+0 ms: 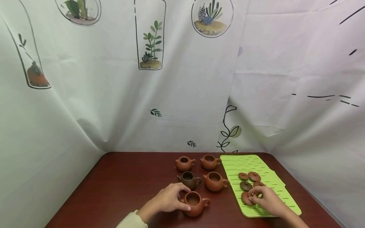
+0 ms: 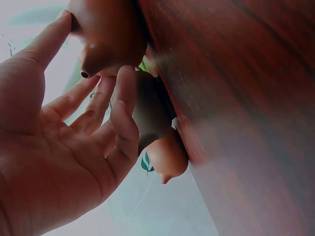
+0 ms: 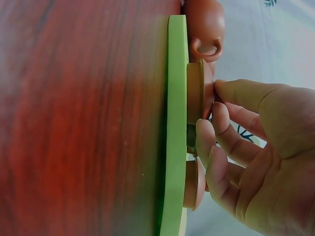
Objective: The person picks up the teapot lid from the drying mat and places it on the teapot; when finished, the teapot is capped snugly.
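My left hand [image 1: 170, 200] holds the nearest reddish-brown teapot [image 1: 197, 209] at its spout side, thumb at the front and fingers behind. This teapot is lidless, and its handle points right. In the left wrist view the spout [image 2: 89, 63] shows between thumb and fingers. My right hand [image 1: 268, 199] pinches the knob of a reddish-brown teapot lid [image 1: 245, 199] at the near end of the green mat [image 1: 258, 213]. The right wrist view shows that lid [image 3: 195, 93] resting on the mat, thumb and fingertips at its knob.
Behind the held teapot stand a dark brown teapot [image 1: 188, 181] and reddish-brown ones, including a right-hand one [image 1: 215, 183], all lidless. More lids, among them a dark one [image 1: 246, 186], lie on the mat. White printed cloth [image 1: 182, 95] hangs behind the dark red table [image 1: 119, 183].
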`<state>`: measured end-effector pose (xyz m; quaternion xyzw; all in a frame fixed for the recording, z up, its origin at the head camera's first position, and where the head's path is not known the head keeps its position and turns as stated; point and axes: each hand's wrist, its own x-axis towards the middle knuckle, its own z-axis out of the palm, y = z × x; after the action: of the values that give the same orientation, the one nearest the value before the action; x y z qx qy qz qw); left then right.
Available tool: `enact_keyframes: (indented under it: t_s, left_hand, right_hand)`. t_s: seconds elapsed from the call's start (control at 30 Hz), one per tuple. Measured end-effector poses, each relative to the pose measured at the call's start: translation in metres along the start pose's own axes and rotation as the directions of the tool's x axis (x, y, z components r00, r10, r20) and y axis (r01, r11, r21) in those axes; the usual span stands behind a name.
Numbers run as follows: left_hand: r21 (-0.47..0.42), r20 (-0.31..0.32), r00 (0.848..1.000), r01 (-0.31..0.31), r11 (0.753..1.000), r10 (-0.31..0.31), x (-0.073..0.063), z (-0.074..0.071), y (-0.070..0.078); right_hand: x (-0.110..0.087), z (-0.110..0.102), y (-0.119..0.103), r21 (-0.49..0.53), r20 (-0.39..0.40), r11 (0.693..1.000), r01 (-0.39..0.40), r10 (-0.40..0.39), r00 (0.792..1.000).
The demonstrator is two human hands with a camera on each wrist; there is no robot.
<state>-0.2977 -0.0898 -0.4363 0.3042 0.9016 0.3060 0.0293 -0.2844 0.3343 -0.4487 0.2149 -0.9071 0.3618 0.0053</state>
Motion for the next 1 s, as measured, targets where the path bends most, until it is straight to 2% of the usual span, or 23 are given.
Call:
enact_keyframes:
  t_s: [0.27, 0.57, 0.7, 1.0]
  left_hand:
    - [-0.007, 0.013, 1.0, 0.012, 1.0, -0.012, 0.001, 0.002, -0.002]
    - [-0.002, 0.007, 1.0, 0.026, 1.0, -0.026, 0.0, 0.001, 0.0]
    - [0.03, 0.014, 0.999, 0.042, 0.999, -0.042, 0.0, -0.001, 0.003]
    - [0.074, 0.016, 0.997, 0.074, 0.995, -0.075, 0.001, -0.002, 0.008]
  right_hand:
    - [0.001, 0.001, -0.004, 0.028, 0.014, 0.999, -0.02, 0.019, 1.0]
    - [0.005, 0.008, -0.013, 0.005, -0.054, 0.996, 0.085, -0.085, 0.995]
    - [0.007, 0.01, -0.015, 0.006, -0.074, 0.992, 0.129, -0.128, 0.989]
    - [0.009, 0.019, -0.029, 0.05, -0.062, 0.995, 0.087, -0.084, 0.995]
